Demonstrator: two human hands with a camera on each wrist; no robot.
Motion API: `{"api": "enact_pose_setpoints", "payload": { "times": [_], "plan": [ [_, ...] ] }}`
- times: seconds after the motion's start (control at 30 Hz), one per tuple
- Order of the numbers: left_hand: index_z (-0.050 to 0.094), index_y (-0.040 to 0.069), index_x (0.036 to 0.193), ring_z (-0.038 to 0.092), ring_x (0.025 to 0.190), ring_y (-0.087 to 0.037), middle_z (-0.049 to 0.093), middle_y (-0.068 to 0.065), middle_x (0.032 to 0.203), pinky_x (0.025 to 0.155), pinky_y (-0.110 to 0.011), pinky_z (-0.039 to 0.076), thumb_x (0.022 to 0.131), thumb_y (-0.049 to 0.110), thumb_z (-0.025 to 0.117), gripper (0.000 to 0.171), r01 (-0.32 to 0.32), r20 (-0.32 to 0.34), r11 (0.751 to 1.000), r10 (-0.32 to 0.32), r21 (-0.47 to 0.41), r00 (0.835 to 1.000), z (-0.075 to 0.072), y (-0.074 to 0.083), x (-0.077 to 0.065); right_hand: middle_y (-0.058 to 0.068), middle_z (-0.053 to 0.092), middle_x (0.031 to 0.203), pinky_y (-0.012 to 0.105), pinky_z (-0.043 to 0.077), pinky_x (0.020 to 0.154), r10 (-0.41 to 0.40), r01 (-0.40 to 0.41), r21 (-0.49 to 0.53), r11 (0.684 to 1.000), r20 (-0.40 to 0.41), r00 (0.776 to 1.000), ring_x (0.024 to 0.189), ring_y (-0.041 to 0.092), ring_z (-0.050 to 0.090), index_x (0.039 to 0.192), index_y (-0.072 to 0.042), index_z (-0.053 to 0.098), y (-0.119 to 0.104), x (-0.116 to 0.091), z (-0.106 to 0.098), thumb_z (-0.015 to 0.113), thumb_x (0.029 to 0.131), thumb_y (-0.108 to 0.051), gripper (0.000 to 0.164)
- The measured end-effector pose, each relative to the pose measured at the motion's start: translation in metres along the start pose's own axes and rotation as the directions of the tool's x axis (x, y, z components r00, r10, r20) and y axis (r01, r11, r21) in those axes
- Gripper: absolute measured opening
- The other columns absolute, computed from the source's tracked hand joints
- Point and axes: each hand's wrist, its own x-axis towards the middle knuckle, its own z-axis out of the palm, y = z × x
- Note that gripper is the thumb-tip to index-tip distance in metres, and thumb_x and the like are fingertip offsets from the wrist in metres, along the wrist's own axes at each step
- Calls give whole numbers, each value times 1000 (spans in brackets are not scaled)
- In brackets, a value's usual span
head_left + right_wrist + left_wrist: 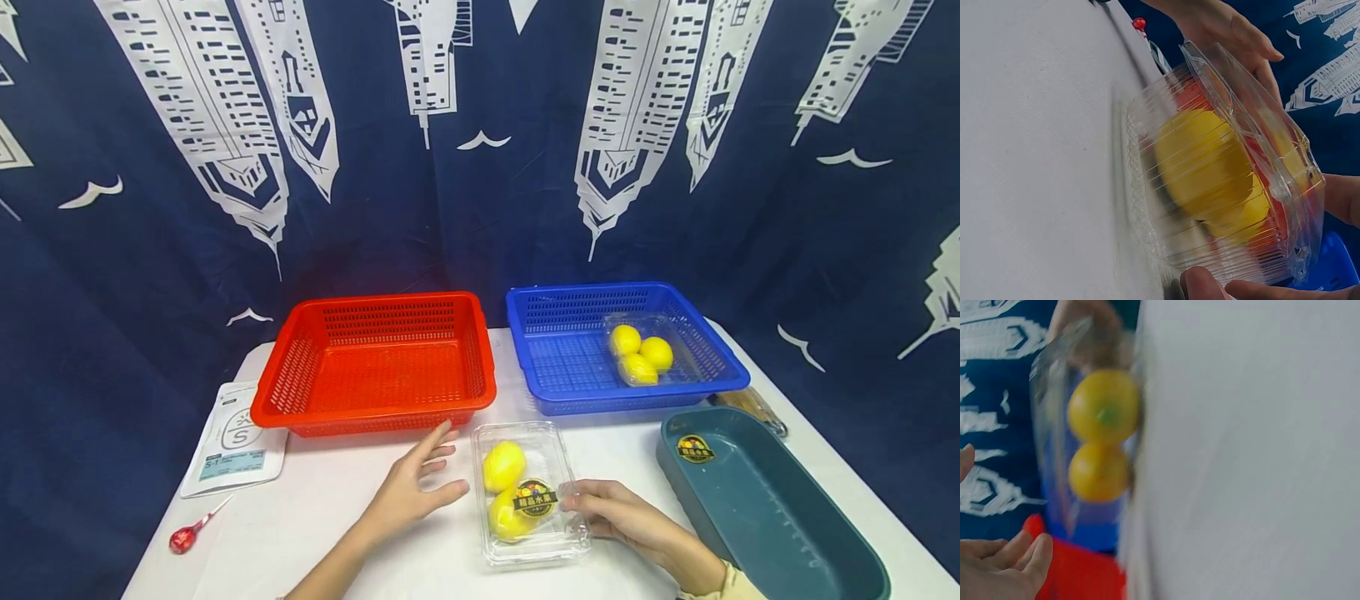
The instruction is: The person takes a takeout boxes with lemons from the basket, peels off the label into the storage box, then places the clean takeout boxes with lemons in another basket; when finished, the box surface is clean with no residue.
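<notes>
A clear plastic clamshell box (pixel 551 454) with a black-and-gold fruit sticker on its lid is at the front middle of the table in the head view. Two yellow lemons (pixel 504 465) show inside it, along its left side. My right hand (pixel 626 518) grips the box's right edge, its fingertips (pixel 1200 284) at the plastic in the right wrist view. Left of the box, my left hand (pixel 411 487) is held apart from it, fingers spread and thumb toward the box. Nothing is in that hand.
Behind are a red basket (pixel 375 423) and a blue basket (pixel 558 354) holding another clear box with three lemons (pixel 637 373). A teal tub (pixel 772 500) with a fruit sticker stands at right. A white pouch (pixel 236 450) and a red lollipop (pixel 183 540) lie at left.
</notes>
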Motion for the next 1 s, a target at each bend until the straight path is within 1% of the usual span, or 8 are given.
{"api": "enact_pose_setpoints", "payload": {
  "times": [0.13,0.2,0.3,0.4,0.6,0.73,0.83,1.0],
  "plan": [
    [20,1,154,49,131,-41,41,-20,151,108,-48,45,86,22,74,89,78,24,993,-76,-89,997,19,-8,2,2,65,114,26,56,87,-2,2,5,1000,3,1000,101,11,62,136,16,41,0,1,0,53,98,-27,59],
    [14,0,155,47,133,-42,38,-21,152,109,-48,44,86,22,73,93,104,12,984,-103,-143,995,28,-12,4,1,65,113,26,56,87,-1,1,7,1000,2,1000,100,11,61,135,15,42,-1,1,0,53,98,-27,58],
    [7,-1,155,43,135,-43,34,-22,154,110,-49,43,87,21,72,97,115,-16,969,-122,-220,992,37,-17,8,1,65,112,25,56,86,4,-4,4,1000,0,1000,100,11,61,134,14,44,-2,1,0,54,98,-27,56],
    [7,-3,154,40,136,-45,31,-24,155,111,-51,42,87,22,72,97,133,-22,954,-144,-267,989,42,-22,10,1,64,113,26,56,87,8,-8,0,1000,0,1000,100,11,60,133,14,45,-3,1,0,53,98,-27,55],
    [13,-1,154,34,139,-47,22,-27,158,113,-54,38,88,27,70,92,217,37,917,-218,-336,975,52,-30,6,2,64,113,26,55,87,20,-20,-8,1000,-6,1000,101,11,60,134,15,44,-3,2,1,54,97,-29,58],
    [14,-1,154,30,142,-48,20,-30,157,115,-55,33,89,28,69,90,206,42,912,-204,-354,978,56,-32,5,2,65,113,26,55,87,19,-19,-8,1000,-14,1000,101,11,60,134,15,44,-3,2,1,55,97,-29,59],
    [14,0,154,26,144,-46,20,-29,158,118,-55,27,89,28,67,90,188,44,909,-185,-372,982,58,-33,4,3,65,115,27,56,88,16,-17,-10,1000,-16,1000,102,11,61,134,16,43,-3,1,1,54,97,-29,59],
    [12,-4,154,19,147,-45,16,-28,159,119,-55,22,89,28,67,91,164,64,908,-151,-386,987,60,-35,3,5,64,119,29,55,92,21,-22,-22,1000,-25,999,106,12,60,135,16,42,-3,1,1,54,97,-29,60]
  ]
}}
